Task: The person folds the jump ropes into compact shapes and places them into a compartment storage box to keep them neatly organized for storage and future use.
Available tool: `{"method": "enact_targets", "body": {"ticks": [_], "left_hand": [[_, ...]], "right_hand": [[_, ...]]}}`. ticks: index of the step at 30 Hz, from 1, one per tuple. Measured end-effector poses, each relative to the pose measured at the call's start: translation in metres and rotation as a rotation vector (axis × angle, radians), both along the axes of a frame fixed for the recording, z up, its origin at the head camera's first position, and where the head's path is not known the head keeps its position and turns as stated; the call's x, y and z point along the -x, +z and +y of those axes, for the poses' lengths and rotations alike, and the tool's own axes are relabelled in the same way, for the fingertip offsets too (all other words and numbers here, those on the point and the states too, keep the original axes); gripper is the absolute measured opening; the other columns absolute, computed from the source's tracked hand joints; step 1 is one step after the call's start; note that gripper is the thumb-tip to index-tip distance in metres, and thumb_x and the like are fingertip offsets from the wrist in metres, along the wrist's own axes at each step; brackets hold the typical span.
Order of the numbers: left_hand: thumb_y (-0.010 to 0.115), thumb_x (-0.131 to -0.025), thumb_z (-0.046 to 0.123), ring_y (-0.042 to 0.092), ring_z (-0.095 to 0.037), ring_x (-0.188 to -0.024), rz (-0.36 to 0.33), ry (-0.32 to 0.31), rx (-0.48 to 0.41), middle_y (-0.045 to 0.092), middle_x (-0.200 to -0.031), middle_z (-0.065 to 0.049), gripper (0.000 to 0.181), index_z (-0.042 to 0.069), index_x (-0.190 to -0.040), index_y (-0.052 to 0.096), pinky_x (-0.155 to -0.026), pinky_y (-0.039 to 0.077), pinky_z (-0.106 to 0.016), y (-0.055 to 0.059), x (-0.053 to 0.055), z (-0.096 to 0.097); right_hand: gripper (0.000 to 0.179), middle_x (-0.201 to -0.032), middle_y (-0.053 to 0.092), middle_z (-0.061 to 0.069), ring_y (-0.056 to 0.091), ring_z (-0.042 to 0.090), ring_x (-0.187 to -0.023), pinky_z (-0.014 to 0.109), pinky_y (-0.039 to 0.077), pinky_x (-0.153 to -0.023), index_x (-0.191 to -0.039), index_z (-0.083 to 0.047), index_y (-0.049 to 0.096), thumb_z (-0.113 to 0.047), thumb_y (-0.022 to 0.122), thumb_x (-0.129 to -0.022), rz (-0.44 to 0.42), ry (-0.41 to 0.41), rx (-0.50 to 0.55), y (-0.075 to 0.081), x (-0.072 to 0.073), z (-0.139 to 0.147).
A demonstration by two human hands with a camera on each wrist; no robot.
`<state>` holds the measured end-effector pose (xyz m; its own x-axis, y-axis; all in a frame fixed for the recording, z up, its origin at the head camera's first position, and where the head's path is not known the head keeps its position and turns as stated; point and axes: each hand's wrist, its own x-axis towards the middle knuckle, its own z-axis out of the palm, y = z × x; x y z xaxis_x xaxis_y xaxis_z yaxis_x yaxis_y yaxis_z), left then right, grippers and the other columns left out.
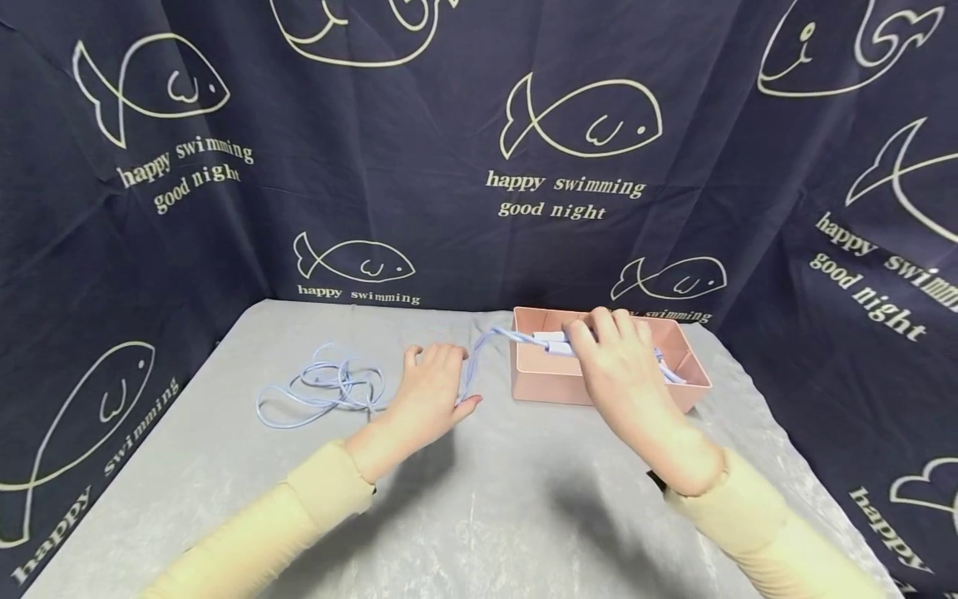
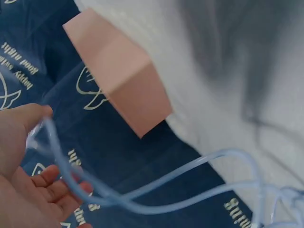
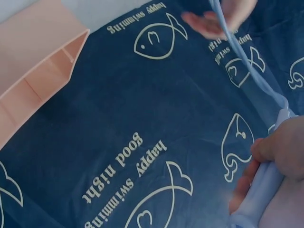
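Held both handles of blue rope in curled fingers of right hand, over pink box as seen from the head. Led cord past left hand, with fingers parted loosely from thumb. Had slack rope in loose coils on grey surface, beside left hand. Included dark cloth behind, printed with pale fish and lettering.
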<state>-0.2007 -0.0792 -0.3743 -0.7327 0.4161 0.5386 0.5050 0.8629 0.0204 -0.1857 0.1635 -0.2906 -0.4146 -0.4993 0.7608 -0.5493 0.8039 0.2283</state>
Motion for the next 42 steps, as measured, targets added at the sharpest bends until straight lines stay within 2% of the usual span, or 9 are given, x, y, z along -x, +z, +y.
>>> {"method": "enact_targets", "body": {"ticks": [4, 8, 11, 19, 23, 29, 33, 36, 42], "left_hand": [[0.072, -0.078, 0.032, 0.052, -0.022, -0.092, -0.033, -0.013, 0.084, 0.058, -0.095, -0.002, 0.039, 0.009, -0.103, 0.053, -0.093, 0.03, -0.05, -0.01, -0.002, 0.0], [0.071, -0.079, 0.021, 0.054, -0.019, -0.086, -0.002, -0.063, 0.199, 0.058, -0.09, 0.001, 0.028, 0.012, -0.098, 0.053, -0.093, 0.031, -0.048, -0.013, -0.006, -0.001], [0.067, -0.082, 0.012, 0.053, -0.019, -0.083, 0.039, -0.133, 0.275, 0.054, -0.086, 0.002, 0.022, 0.016, -0.097, 0.051, -0.091, 0.032, -0.046, -0.01, -0.01, -0.003], [0.059, -0.081, 0.0, 0.047, -0.018, -0.07, 0.241, -0.432, 0.364, 0.047, -0.079, 0.002, 0.024, 0.019, -0.09, 0.048, -0.077, 0.033, -0.034, 0.022, -0.021, 0.003], [0.054, -0.083, -0.001, 0.045, -0.016, -0.062, 0.317, -0.513, 0.378, 0.047, -0.077, 0.003, 0.022, 0.019, -0.089, 0.048, -0.071, 0.031, -0.03, 0.044, -0.026, 0.012], [0.057, -0.082, 0.0, 0.046, -0.014, -0.061, 0.362, -0.496, 0.303, 0.048, -0.076, 0.002, 0.02, 0.016, -0.092, 0.054, -0.07, 0.033, -0.029, 0.078, -0.019, 0.028], [0.061, -0.075, 0.0, 0.048, -0.016, -0.064, 0.373, -0.451, 0.208, 0.051, -0.078, 0.001, 0.021, 0.012, -0.091, 0.055, -0.064, 0.034, -0.028, 0.091, -0.01, 0.036], [0.062, -0.073, 0.002, 0.05, -0.015, -0.065, 0.315, -0.397, 0.13, 0.053, -0.078, 0.0, 0.02, 0.011, -0.088, 0.052, -0.059, 0.033, -0.028, 0.095, -0.003, 0.038], [0.062, -0.068, 0.002, 0.053, -0.018, -0.062, 0.108, -0.257, -0.047, 0.055, -0.071, -0.001, 0.023, 0.008, -0.087, 0.05, -0.053, 0.035, -0.03, 0.1, 0.007, 0.036]], "right_hand": [[0.017, -0.082, 0.048, 0.015, 0.043, 0.035, -0.069, 0.043, 0.031, -0.061, -0.093, -0.001, 0.051, 0.011, 0.048, -0.081, 0.015, -0.026, 0.044, 0.005, 0.002, 0.004], [0.018, -0.085, 0.048, 0.016, 0.044, 0.036, -0.071, 0.046, 0.033, -0.063, -0.097, -0.001, 0.051, 0.008, 0.047, -0.082, 0.016, -0.073, 0.068, 0.007, 0.006, 0.01], [0.016, -0.084, 0.048, 0.017, 0.044, 0.036, -0.071, 0.047, 0.033, -0.063, -0.097, 0.0, 0.051, 0.005, 0.045, -0.084, 0.033, -0.092, 0.062, 0.006, 0.01, 0.013], [0.016, -0.078, 0.046, 0.016, 0.043, 0.035, -0.068, 0.045, 0.032, -0.063, -0.088, -0.001, 0.048, 0.0, 0.032, -0.091, 0.167, -0.133, -0.039, -0.006, 0.024, 0.009], [0.017, -0.076, 0.045, 0.015, 0.044, 0.035, -0.069, 0.044, 0.033, -0.063, -0.081, -0.002, 0.046, -0.002, 0.033, -0.093, 0.221, -0.123, -0.098, -0.014, 0.028, 0.003], [0.018, -0.075, 0.045, 0.013, 0.048, 0.033, -0.071, 0.042, 0.037, -0.064, -0.083, -0.002, 0.049, -0.009, 0.035, -0.092, 0.236, -0.059, -0.21, -0.024, 0.029, -0.006], [0.019, -0.075, 0.044, 0.011, 0.043, 0.031, -0.069, 0.041, 0.036, -0.065, -0.085, -0.003, 0.049, -0.011, 0.034, -0.093, 0.215, -0.003, -0.282, -0.028, 0.026, -0.01], [0.02, -0.077, 0.044, 0.011, 0.042, 0.029, -0.069, 0.04, 0.035, -0.067, -0.089, -0.003, 0.05, -0.012, 0.032, -0.094, 0.2, 0.029, -0.313, -0.029, 0.022, -0.013], [0.022, -0.077, 0.043, 0.01, 0.041, 0.029, -0.068, 0.04, 0.034, -0.067, -0.101, -0.001, 0.049, -0.011, 0.031, -0.096, 0.15, 0.098, -0.282, -0.028, 0.018, -0.013]]}}
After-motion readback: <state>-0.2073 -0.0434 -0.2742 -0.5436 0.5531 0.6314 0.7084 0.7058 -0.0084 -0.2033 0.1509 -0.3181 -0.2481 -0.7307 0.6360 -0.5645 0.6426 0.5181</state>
